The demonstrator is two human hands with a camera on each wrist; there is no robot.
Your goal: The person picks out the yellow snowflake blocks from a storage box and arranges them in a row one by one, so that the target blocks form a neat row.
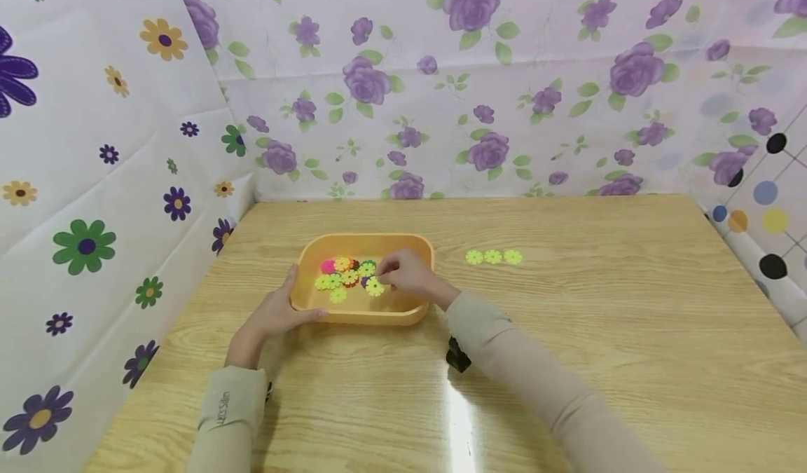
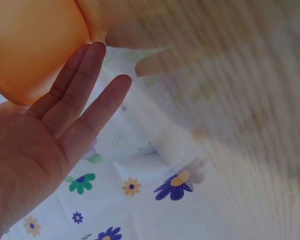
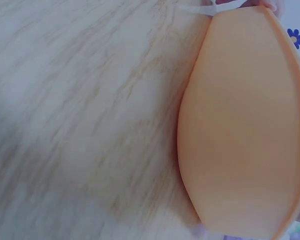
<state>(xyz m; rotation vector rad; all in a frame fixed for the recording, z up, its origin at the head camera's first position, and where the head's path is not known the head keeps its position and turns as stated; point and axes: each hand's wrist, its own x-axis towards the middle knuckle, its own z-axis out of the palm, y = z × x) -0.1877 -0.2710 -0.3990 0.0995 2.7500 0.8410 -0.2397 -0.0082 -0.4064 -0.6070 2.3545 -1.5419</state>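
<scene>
An orange plastic tub stands on the table, with flower-shaped plastic discs in yellow, pink, green and other colours lying in it. My left hand rests on the tub's near left corner, thumb along the front rim. In the left wrist view its straight fingers lie against the tub's outer wall. Reaching over the right side, my right hand pinches a yellow flower disc between thumb and fingertips, inside the tub. The right wrist view is mostly filled by the tub's outer wall.
Right of the tub, three yellow-green flower discs lie in a row on the wooden table. A small black object shows beside the right sleeve. Flower-patterned sheets stand behind and to the left.
</scene>
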